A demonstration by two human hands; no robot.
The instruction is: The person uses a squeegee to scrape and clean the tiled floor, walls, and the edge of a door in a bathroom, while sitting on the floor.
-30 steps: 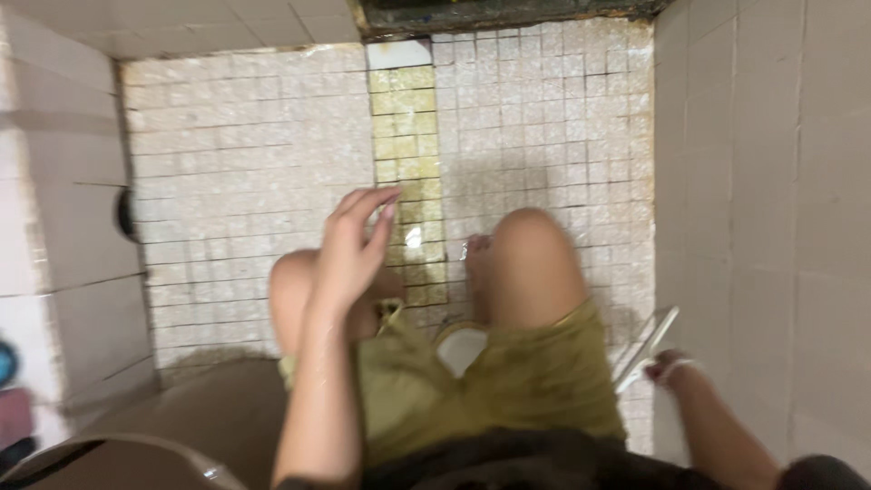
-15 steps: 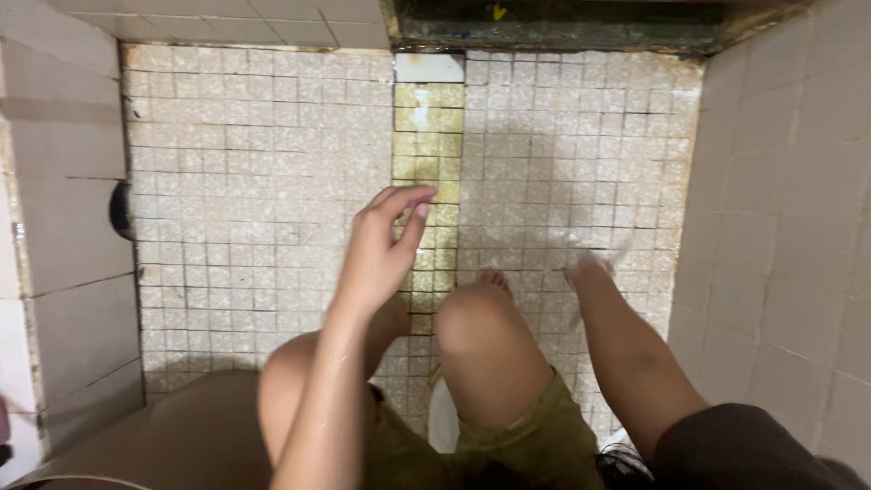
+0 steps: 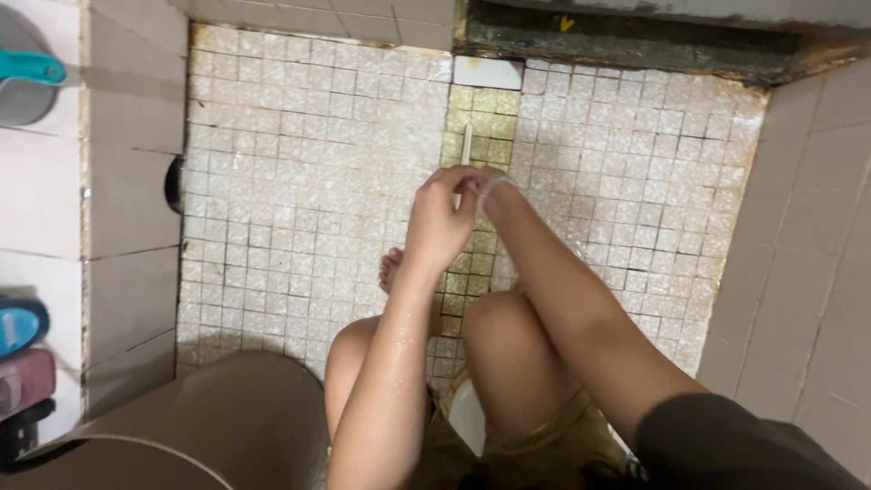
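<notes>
Both hands meet at the centre of the frame, above the small-tiled floor [image 3: 290, 163]. The left hand [image 3: 442, 222] has its fingers curled together, fingertips touching the right hand [image 3: 490, 189], whose fingers are pinched on a thin pale stick [image 3: 466, 145] pointing toward the top of the frame. A brown bucket [image 3: 227, 417] sits lower left.

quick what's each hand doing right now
Left hand: fingers curled, meeting the right hand at the thin pale stick; grip not clear.
Right hand: closed on the lower end of the stick.
</notes>
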